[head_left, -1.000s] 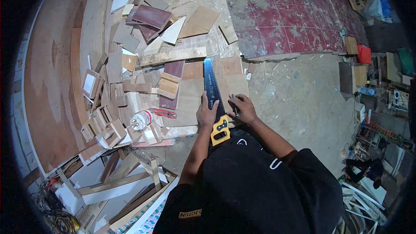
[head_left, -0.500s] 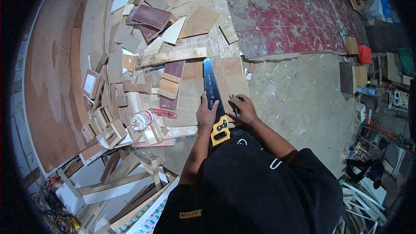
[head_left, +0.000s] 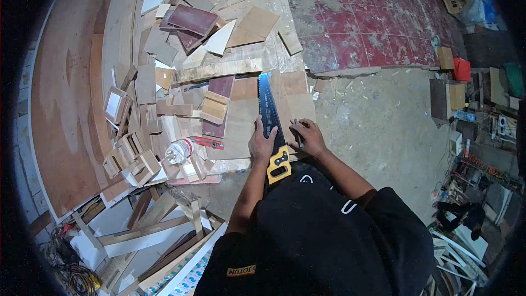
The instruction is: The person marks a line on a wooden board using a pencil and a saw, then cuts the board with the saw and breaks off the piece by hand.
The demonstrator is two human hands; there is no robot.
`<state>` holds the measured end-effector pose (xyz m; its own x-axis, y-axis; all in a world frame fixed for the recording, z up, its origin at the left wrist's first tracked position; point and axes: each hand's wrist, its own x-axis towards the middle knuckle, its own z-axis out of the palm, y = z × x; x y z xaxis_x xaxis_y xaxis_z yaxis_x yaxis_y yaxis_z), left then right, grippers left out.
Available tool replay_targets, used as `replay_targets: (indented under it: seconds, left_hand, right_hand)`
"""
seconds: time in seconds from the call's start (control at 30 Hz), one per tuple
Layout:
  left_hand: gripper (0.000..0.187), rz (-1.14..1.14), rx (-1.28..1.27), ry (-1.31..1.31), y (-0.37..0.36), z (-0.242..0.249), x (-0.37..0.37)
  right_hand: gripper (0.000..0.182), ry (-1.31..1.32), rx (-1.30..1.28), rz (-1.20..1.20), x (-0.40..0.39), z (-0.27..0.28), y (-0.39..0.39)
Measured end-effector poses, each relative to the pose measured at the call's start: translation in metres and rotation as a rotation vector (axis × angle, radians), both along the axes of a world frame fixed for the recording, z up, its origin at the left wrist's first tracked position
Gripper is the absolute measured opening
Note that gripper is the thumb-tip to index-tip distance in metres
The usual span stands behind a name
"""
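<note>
A handsaw (head_left: 267, 111) with a dark blade and a yellow-and-black handle (head_left: 279, 165) lies lengthwise before me, its handle against my black shirt. Its teeth face left. My left hand (head_left: 263, 141) grips the blade just above the handle, thumb across the flat side. To the right of the blade, my right hand (head_left: 310, 138) is closed around a slim dark tool (head_left: 298, 136), whose kind I cannot make out. Beneath the saw is a light plywood board (head_left: 238, 131).
Left of the saw are a red utility knife (head_left: 207, 142), a clear plastic jar (head_left: 178, 152) and many wood offcuts (head_left: 194, 20). A long wooden strip (head_left: 219, 71) lies beyond the saw tip. Another person (head_left: 463, 218) is at far right, near stacked scraps.
The view has shifted very slightly. Both hands and the saw hold practically the same positions.
</note>
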<state>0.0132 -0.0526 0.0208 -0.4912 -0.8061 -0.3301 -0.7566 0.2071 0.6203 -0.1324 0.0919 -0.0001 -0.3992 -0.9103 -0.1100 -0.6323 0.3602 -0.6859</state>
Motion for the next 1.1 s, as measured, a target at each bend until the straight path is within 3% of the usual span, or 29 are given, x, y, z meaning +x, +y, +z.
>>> replay_targets:
  seconds: [1.1]
  left_hand:
    - [0.076, -0.048, -0.031, -0.031, 0.0, -0.009, 0.002]
  right_hand:
    - [0.066, 0.005, -0.04, 0.006, -0.001, -0.003, 0.0]
